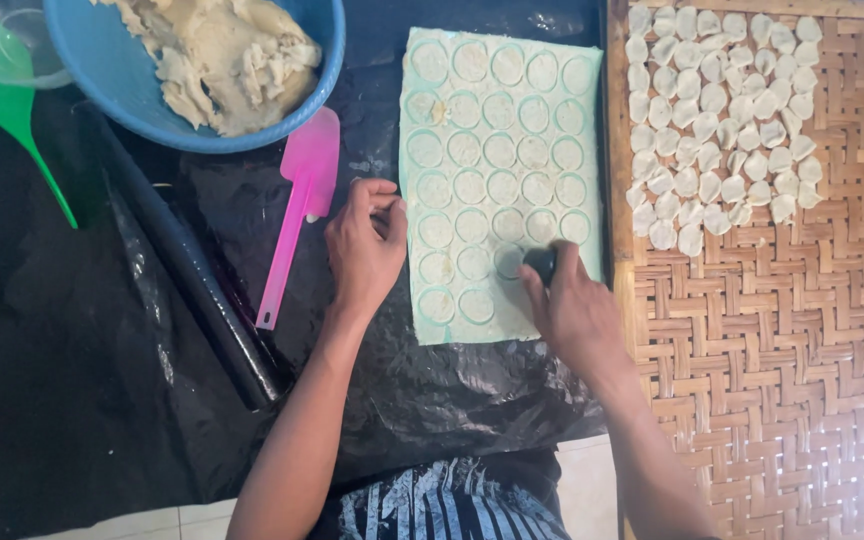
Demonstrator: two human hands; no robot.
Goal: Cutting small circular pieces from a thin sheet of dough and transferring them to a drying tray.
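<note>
A flat rectangular sheet of pale dough (497, 180) lies on black plastic, marked all over with several cut circles. My right hand (572, 305) grips a small dark round cutter (542, 262) and presses it into the sheet near its lower right part. My left hand (364, 245) rests loosely curled on the black plastic, fingertips touching the sheet's left edge, holding nothing.
A woven bamboo tray (782, 340) on the right holds several cut dough rounds (722, 120) at its top. A blue bowl (122, 85) with dough scraps, a pink spatula (297, 205), a black rolling pin (192, 275) and a green scoop (2, 90) lie at left.
</note>
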